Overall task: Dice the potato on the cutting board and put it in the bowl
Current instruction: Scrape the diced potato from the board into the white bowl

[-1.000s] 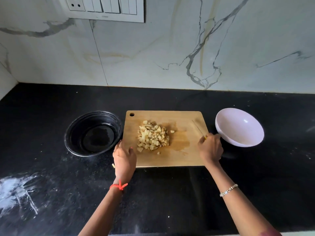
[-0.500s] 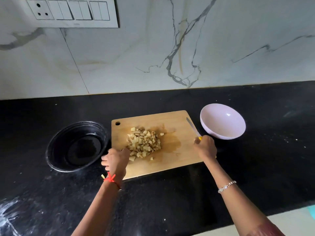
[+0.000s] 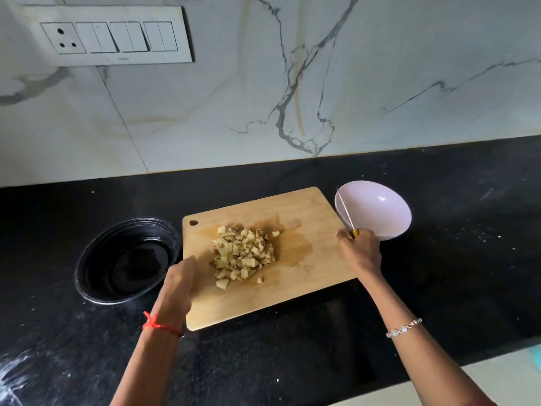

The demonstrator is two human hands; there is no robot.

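A heap of diced potato (image 3: 243,254) lies in the middle of the wooden cutting board (image 3: 307,209), which sits tilted on the black counter. My left hand (image 3: 178,281) grips the board's left edge. My right hand (image 3: 361,253) holds a yellow-handled knife (image 3: 346,213) at the board's right edge, blade pointing away over the rim of the white bowl (image 3: 386,227). The white bowl stands just right of the board and holds nothing.
A black bowl (image 3: 87,265) stands left of the board, close to my left hand. The marble wall with a switch panel (image 3: 111,36) rises behind the counter. The counter's front edge (image 3: 439,372) runs at the lower right.
My left hand has moved onto the board's left edge and taken hold of it. The board has turned, its right end now nearer the white bowl. The knife blade now reaches over the bowl's rim.
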